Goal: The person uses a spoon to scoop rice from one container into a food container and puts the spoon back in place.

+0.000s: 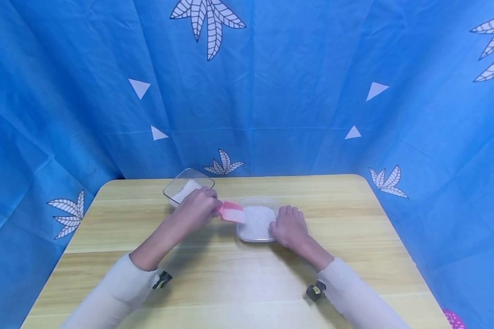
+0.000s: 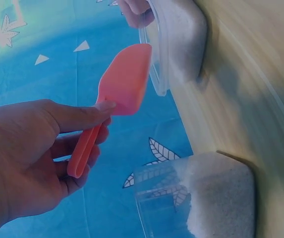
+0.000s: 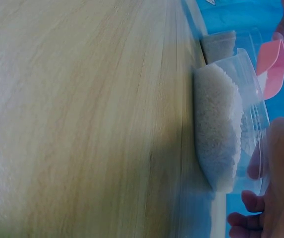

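My left hand (image 1: 198,204) grips a pink scoop (image 2: 127,82) by its handle, thumb laid along the neck. White grains that look like rice sit in the scoop's bowl, whose tip reaches the left rim of a clear plastic container (image 1: 257,240). That container is more than half full of white rice (image 3: 216,121). At its right side my right hand (image 1: 291,226) pinches the wall, thumb on the inner side of the rim and fingers outside. A second clear container (image 1: 207,182), partly filled with rice, stands behind and left, partly covered by my left hand.
Both containers stand on a light wooden table (image 1: 247,283), the second one near its back edge. A blue curtain (image 1: 296,91) with white leaf and triangle prints hangs behind and along both sides. A pink item (image 1: 454,319) shows beyond the table's right front corner.
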Demonstrator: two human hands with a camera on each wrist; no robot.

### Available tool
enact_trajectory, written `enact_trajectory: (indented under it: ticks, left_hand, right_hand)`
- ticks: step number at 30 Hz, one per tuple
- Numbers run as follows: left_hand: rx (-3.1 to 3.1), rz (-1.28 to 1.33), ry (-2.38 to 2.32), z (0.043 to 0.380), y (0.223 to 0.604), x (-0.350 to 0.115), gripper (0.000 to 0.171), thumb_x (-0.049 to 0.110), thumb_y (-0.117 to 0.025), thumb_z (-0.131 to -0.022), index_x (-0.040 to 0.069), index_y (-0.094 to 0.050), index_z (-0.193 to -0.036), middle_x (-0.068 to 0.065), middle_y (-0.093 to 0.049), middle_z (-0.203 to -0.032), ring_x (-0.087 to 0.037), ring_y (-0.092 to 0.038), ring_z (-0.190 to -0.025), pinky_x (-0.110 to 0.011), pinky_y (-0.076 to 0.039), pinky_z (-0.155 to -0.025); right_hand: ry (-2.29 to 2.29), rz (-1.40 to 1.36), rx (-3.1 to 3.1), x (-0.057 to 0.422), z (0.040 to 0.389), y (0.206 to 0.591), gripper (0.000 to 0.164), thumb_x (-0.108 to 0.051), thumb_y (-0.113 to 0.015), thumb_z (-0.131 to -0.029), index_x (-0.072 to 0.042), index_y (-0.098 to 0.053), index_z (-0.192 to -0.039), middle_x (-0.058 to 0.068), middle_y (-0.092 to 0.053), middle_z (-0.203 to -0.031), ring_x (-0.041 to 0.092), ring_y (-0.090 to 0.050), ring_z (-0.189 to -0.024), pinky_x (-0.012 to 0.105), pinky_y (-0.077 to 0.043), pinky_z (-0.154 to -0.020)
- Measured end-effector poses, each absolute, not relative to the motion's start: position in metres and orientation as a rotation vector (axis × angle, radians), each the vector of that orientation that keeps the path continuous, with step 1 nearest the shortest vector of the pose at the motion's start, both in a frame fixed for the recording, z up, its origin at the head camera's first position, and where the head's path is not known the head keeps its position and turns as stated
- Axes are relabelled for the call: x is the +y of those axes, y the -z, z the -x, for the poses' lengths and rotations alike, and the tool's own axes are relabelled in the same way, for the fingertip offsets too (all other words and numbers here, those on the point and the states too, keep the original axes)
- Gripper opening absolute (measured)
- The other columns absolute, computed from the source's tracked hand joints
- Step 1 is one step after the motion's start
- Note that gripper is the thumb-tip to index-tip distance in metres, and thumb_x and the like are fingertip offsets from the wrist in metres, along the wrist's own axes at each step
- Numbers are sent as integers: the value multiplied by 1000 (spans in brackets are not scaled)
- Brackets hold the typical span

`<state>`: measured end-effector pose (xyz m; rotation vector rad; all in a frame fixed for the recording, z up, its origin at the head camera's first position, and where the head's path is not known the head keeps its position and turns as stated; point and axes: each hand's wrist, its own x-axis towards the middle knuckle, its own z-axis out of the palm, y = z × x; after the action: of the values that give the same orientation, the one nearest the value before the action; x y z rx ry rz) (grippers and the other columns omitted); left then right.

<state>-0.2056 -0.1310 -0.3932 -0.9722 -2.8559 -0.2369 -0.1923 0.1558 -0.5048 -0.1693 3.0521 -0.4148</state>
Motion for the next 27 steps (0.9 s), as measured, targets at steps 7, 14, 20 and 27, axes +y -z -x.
enact_trajectory:
  ticks: [7,14,20,27]
  left_hand:
    - [-2801,996,240,203,392,-128,20,17,-89,-81,12,-84,-100,-6,-75,-91,-20,-64,-84,-34,-58,-80]
    - [-2743,999,253,197,397,-123,20,16,-90,-79,13,-83,-98,-6,-76,-92,-21,-64,-89,-36,-56,-83]
    - [-2661,1006,262,192,401,-122,16,12,-90,-79,14,-83,-93,-4,-75,-89,-21,-62,-87,-34,-52,-77]
    - [-2646,960,290,192,400,-125,17,15,-90,-79,12,-83,-94,-5,-76,-90,-23,-64,-88,-36,-54,-78]
  right_hand:
    - [418,175,3049,156,192,503,29,-29,-49,-96,0,-51,-99,14,-50,-95,31,-44,-90,44,-41,-86]
    - [429,174,3039,156,193,505,30,-29,-48,-96,0,-51,-100,14,-50,-96,30,-44,-90,44,-41,-86]
    - [432,175,3049,155,192,506,28,-29,-49,-95,-1,-51,-97,14,-50,-95,30,-44,-89,43,-40,-85]
    - [430,177,3056,156,192,506,28,-28,-49,-95,-1,-51,-97,14,-50,-95,30,-44,-89,44,-41,-85]
